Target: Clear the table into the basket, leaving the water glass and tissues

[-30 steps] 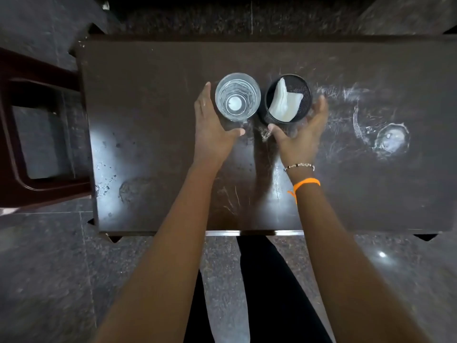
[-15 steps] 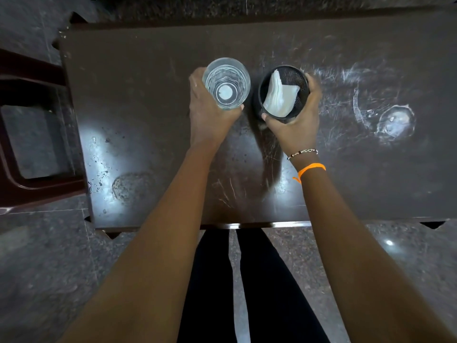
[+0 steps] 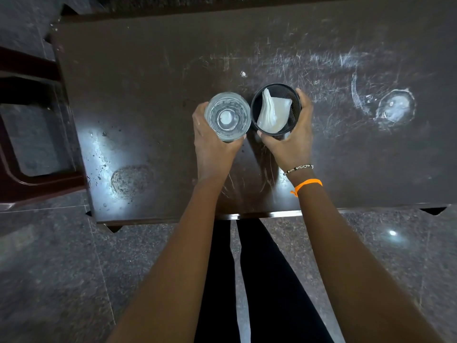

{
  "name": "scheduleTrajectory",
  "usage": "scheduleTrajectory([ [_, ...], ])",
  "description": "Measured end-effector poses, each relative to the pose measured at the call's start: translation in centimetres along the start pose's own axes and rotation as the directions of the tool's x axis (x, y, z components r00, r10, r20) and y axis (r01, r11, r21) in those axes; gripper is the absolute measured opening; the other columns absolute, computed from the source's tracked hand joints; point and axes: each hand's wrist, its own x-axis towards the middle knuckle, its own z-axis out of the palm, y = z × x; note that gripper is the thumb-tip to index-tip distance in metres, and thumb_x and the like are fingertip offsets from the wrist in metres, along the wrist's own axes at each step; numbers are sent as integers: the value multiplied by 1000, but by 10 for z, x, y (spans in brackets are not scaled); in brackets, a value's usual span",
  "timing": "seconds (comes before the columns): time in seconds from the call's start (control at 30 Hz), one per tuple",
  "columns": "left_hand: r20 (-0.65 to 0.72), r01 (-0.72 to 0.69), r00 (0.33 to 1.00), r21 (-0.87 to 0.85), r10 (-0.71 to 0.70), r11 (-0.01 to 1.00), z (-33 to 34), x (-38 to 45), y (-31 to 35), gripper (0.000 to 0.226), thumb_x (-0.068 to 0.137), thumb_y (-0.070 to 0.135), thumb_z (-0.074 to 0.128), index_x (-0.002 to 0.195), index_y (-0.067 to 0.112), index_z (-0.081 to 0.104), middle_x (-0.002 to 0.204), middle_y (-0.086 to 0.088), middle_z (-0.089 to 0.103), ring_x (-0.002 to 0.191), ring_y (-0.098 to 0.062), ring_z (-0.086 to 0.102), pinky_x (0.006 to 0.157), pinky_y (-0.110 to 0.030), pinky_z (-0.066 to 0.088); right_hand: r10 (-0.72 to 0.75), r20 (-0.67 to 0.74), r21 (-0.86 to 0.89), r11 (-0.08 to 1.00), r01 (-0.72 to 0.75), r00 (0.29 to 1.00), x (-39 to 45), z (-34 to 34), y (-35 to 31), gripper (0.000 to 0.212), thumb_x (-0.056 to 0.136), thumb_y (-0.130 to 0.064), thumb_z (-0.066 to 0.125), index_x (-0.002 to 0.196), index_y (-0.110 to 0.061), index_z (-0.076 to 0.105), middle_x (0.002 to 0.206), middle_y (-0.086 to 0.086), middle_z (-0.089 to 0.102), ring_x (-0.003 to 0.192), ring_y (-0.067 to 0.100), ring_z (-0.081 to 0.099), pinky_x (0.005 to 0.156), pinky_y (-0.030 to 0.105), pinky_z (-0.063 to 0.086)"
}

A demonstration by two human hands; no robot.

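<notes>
left hand point(image 3: 212, 144) grips clear water glass point(image 3: 227, 116); right hand point(image 3: 289, 142) grips black mesh holder point(image 3: 295, 112) (white tissues point(image 3: 272, 115) inside).

A plain indoor dining spot: scratched dark table point(image 3: 148, 70), maroon plastic chair point(image 3: 29, 134), polished granite floor point(image 3: 49, 268).

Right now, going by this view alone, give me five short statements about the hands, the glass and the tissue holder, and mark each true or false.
1. The left hand grips the water glass. True.
2. The black mesh holder is empty. False: white tissues sit inside it.
3. The right hand holds the holder. True.
4. The glass lies tipped on its side. False: it stands upright, seen from above.
5. An orange band is on the left wrist. False: it is on the right wrist.
</notes>
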Motion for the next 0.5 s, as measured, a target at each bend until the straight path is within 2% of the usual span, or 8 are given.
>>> scheduleTrajectory([
  [0.13,27,-14,1000,11,13,1000,-2,2,-2,82,60,23,85,127,11,40,124,-1,48,114,-14,52,96,-20,42,-5,-2,-3,1000,5,1000,-1,1,0,88,60,-11,78,134,-8,31,138,6,41,126,13,41,104,7,32],
  [0.33,74,-29,997,5,29,1000,-5,4,-5,84,62,21,83,131,11,37,127,1,45,118,-12,48,100,-24,40,-16,0,-9,1000,16,1000,-3,1,0,90,61,-11,79,135,-6,29,140,10,40,129,18,41,110,23,34],
  [0.43,146,-10,989,1,10,1000,-6,7,-7,105,60,19,86,144,11,23,145,-7,32,133,-18,37,110,-29,33,4,70,-12,1000,-3,998,-3,-3,2,106,58,-14,84,141,-6,18,149,11,28,137,17,30,116,27,26],
  [0.5,175,-8,985,36,2,999,-15,2,1,117,60,21,87,148,16,10,153,-7,19,141,-19,26,112,-27,25,9,110,-33,999,-6,994,-10,-12,-8,116,58,-21,86,144,-7,9,155,9,15,140,10,16,117,20,16],
])
